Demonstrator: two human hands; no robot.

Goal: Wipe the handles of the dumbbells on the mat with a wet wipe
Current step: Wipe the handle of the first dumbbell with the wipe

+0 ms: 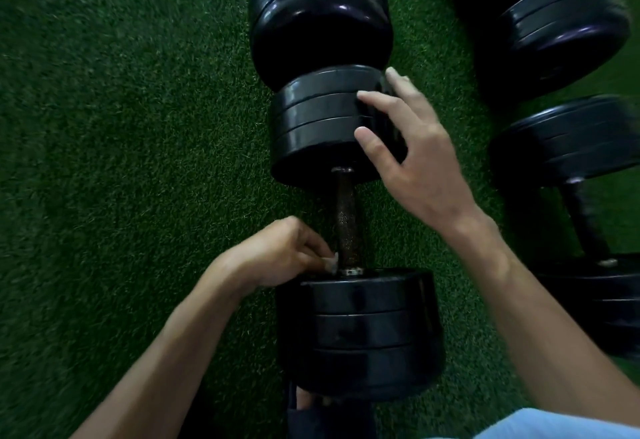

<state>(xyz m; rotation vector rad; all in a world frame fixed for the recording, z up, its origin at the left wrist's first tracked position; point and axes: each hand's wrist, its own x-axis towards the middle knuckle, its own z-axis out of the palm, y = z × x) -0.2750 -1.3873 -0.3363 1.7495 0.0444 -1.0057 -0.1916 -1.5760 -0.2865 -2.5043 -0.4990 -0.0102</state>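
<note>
A crumpled white wet wipe is pinched in the curled left hand against the near end of the knurled, rust-brown handle. The dumbbell lies on the green turf mat. A stroke toward the far plates seems due. These smooth black discs are steadied by the spread, straight-fingered right hand.

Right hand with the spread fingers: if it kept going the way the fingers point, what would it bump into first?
Most likely the far plate stack of the middle dumbbell. The right hand has straight fingers pointing up-left, already at or just over those black plates; whether they touch is unclear.
</note>
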